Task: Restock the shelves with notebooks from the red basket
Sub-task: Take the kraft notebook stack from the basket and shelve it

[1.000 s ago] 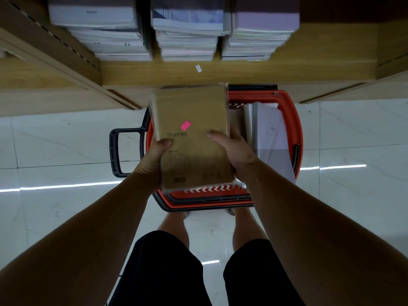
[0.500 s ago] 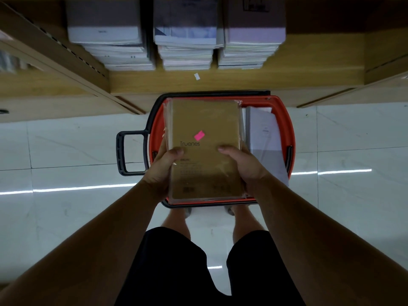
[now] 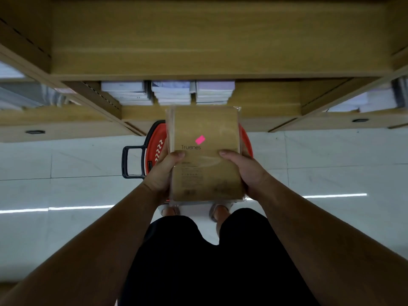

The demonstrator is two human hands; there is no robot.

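Note:
A brown kraft notebook pack (image 3: 205, 138) in clear wrap, with a pink sticker and the word "Truenes", is held level in front of me. My left hand (image 3: 164, 173) grips its left edge and my right hand (image 3: 245, 171) grips its right edge, thumbs on top. The red basket (image 3: 154, 144) with a black handle stands on the floor below, mostly hidden by the pack. The wooden shelf (image 3: 198, 54) fills the top of the view; three stacks of white and lilac notebooks (image 3: 170, 92) lie on the lower shelf just beyond the pack.
Shelf bays to the left (image 3: 26, 93) and right (image 3: 371, 100) hold more pale notebooks. The floor (image 3: 66, 164) is glossy white tile. My feet (image 3: 218, 210) stand right behind the basket.
The pack has come up out of the basket, higher and nearer the shelf stacks. My view has tilted up, so an upper shelf board now shows and the basket's contents are covered.

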